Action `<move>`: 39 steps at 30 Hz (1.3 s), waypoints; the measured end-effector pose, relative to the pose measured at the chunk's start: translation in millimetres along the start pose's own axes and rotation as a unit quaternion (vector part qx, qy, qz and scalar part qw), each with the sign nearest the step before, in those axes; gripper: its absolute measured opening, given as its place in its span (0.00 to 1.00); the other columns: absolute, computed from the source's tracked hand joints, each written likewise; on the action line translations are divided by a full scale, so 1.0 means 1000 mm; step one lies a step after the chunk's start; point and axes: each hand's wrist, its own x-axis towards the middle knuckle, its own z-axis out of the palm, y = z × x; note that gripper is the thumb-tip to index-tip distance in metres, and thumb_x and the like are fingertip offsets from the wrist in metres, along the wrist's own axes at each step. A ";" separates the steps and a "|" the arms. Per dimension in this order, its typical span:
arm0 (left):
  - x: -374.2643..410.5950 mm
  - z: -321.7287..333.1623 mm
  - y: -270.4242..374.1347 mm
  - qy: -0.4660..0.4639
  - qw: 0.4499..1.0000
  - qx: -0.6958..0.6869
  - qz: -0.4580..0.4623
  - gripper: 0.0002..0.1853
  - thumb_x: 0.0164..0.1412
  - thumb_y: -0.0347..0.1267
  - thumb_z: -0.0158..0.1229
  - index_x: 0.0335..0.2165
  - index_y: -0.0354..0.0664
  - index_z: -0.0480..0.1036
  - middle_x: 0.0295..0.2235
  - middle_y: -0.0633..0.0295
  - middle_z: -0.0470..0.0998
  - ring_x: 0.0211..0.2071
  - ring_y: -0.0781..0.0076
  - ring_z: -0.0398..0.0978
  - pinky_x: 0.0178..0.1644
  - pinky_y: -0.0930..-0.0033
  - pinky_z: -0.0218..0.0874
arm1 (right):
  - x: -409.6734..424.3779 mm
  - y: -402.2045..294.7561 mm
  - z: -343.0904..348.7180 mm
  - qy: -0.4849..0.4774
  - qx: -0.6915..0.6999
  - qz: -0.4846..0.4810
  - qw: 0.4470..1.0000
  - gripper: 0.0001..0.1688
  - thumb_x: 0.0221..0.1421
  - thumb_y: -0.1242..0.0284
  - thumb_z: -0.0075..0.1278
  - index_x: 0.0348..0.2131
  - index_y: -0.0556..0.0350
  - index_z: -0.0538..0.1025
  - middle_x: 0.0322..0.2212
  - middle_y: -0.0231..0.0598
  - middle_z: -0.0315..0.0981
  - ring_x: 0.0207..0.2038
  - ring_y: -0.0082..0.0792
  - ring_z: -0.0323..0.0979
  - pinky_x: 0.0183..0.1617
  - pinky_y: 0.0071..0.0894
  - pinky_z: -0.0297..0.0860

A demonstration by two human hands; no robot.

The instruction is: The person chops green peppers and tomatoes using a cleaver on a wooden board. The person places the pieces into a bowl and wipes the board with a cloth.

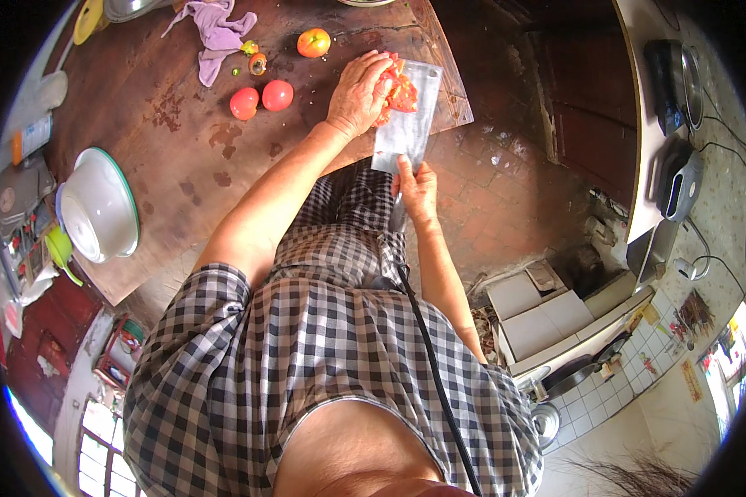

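Note:
My right hand (418,189) grips the handle of a wide metal cleaver (419,133), its thumb on the base of the blade. The blade lies flat near the table's corner, with red chopped tomato (403,94) heaped on it. Over that heap my left hand (362,90) is cupped, fingers bent around its far side and hiding part of it. Left of this hand sit two whole red tomatoes, one (277,95) beside the other (244,103). A yellow-orange tomato (314,43) rests farther back. Small tomato scraps (257,64) lie between them and a purple cloth (214,34).
The wooden table (180,149) has wet patches, and its right edge runs close to the cleaver. A white plastic basin (99,205) with a green rim is tilted at the left. Brick floor (472,205) shows below the table corner. A counter with appliances (681,177) stands far right.

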 end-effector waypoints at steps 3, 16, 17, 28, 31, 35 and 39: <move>0.001 0.002 0.007 0.025 0.998 -0.041 -0.033 0.18 0.60 0.33 0.50 0.49 0.40 0.66 0.51 0.56 0.68 0.54 0.56 0.63 0.60 0.58 0.53 | 0.001 0.000 0.021 -0.020 0.006 -0.022 1.000 0.13 0.60 0.66 0.50 0.27 0.56 0.69 0.11 0.27 0.64 0.11 0.18 0.60 0.14 0.21 0.57; 0.000 -0.008 0.034 0.107 0.961 -0.182 -0.178 0.15 0.66 0.36 0.44 0.44 0.37 0.69 0.46 0.54 0.72 0.50 0.62 0.69 0.56 0.66 0.57 | -0.020 -0.051 0.011 -0.110 -0.066 0.063 0.990 0.17 0.59 0.64 0.50 0.25 0.57 0.66 0.13 0.31 0.65 0.13 0.23 0.63 0.16 0.24 0.61; 0.006 -0.011 0.037 0.110 0.960 -0.185 -0.179 0.15 0.66 0.36 0.44 0.44 0.37 0.69 0.46 0.54 0.73 0.50 0.62 0.69 0.55 0.66 0.58 | -0.020 -0.061 0.009 -0.112 -0.069 0.071 0.989 0.17 0.59 0.64 0.50 0.25 0.57 0.66 0.14 0.31 0.65 0.13 0.23 0.63 0.17 0.24 0.61; 0.105 -0.099 -0.007 0.024 0.941 -0.294 -0.168 0.23 0.65 0.47 0.46 0.49 0.42 0.70 0.45 0.55 0.74 0.49 0.68 0.70 0.54 0.70 0.58 | 0.028 -0.205 0.062 -0.212 -0.097 0.038 0.972 0.10 0.54 0.72 0.42 0.24 0.61 0.69 0.17 0.36 0.68 0.17 0.26 0.66 0.20 0.27 0.64; 0.097 -0.103 -0.021 0.000 0.969 -0.234 -0.079 0.20 0.63 0.43 0.49 0.49 0.47 0.71 0.51 0.57 0.70 0.55 0.64 0.65 0.59 0.67 0.53 | 0.033 -0.223 0.076 -0.195 -0.069 0.068 0.976 0.09 0.51 0.73 0.41 0.27 0.63 0.69 0.18 0.38 0.70 0.17 0.29 0.67 0.20 0.29 0.65; 0.087 -0.104 -0.016 -0.046 0.996 -0.016 0.071 0.17 0.59 0.37 0.55 0.47 0.52 0.73 0.55 0.60 0.66 0.59 0.59 0.59 0.63 0.58 0.47 | 0.029 -0.231 0.077 -0.196 -0.079 0.062 0.976 0.08 0.52 0.74 0.42 0.26 0.62 0.69 0.19 0.37 0.68 0.17 0.26 0.66 0.20 0.27 0.64; 0.091 -0.094 -0.040 -0.021 0.993 0.028 0.115 0.13 0.58 0.33 0.55 0.43 0.51 0.76 0.53 0.61 0.69 0.58 0.58 0.60 0.63 0.55 0.47 | 0.015 -0.230 0.065 -0.231 -0.088 0.062 0.967 0.07 0.52 0.74 0.42 0.26 0.62 0.68 0.18 0.35 0.67 0.17 0.24 0.64 0.19 0.26 0.62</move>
